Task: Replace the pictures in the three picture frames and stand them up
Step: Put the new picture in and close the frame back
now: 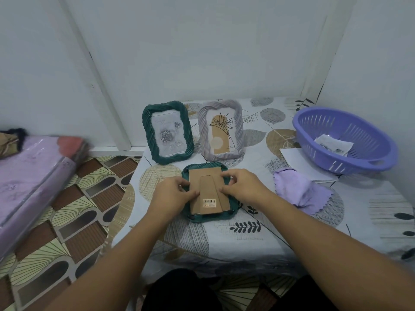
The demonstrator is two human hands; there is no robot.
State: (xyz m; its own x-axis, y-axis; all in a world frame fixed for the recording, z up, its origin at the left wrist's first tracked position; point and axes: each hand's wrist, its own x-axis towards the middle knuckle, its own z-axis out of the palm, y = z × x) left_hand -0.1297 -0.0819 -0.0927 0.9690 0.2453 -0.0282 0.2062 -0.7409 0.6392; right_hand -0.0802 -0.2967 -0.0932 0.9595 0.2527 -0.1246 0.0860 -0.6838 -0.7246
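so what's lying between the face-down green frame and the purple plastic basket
In the head view, a crumpled lilac cloth lies between the face-down green frame and the purple plastic basket, with white paper sheets beside the basket.

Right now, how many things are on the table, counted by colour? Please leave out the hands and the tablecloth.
Green: 2, the standing frame and the face-down frame under the hands.
Grey: 1, the standing frame.
Purple: 2, the basket and the cloth.
White: 2, the sheet beside the basket and the paper inside it.
Total: 7.
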